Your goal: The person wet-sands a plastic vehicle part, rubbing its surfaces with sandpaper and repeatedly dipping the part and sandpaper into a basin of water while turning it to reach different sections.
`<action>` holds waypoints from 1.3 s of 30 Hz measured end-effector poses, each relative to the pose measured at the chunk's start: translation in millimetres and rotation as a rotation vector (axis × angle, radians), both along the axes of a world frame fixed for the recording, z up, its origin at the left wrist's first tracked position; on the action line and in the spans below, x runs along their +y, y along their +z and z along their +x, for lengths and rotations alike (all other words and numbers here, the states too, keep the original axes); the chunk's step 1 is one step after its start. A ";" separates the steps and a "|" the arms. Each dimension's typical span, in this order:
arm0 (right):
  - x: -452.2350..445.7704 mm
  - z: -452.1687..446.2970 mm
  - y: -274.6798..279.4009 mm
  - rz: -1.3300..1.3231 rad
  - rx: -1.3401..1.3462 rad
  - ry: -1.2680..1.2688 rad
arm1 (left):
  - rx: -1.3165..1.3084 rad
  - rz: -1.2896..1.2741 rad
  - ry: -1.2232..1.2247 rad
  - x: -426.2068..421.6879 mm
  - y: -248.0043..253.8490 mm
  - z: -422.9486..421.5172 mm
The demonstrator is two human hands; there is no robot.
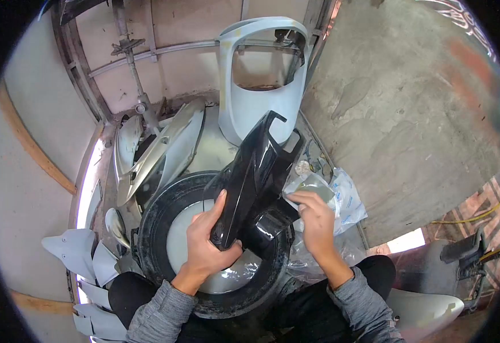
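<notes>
By pale walls [44, 114], a hand [211, 243] (left) grips a black panel [253, 177].

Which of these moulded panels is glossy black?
The panel held in the left hand, over the tub. Its black shine sets it apart: the upright frame behind is pale blue, the panels on the picture's left pale or silvery.

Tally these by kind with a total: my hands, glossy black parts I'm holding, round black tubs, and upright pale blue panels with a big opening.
Hands: 2 (left hand, right hand)
Glossy black part: 1
Round black tub: 1
Pale blue panel: 1
Total: 5
</notes>
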State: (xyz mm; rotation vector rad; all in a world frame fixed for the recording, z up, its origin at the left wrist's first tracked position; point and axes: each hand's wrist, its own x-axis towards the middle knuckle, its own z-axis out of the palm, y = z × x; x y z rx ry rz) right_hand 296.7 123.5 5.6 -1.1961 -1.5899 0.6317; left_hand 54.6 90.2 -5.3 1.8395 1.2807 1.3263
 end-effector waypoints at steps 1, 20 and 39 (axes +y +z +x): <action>-4.5 -4.1 0.6 0.072 -0.096 0.018 | 0.016 0.018 0.006 -1.1 0.2 1.0; -26.0 -45.1 -8.7 0.369 -0.637 0.061 | 0.375 0.188 0.189 -12.1 -8.0 24.1; -9.0 -23.9 -26.4 0.229 -0.398 0.153 | 0.281 0.067 0.200 -11.2 1.1 15.8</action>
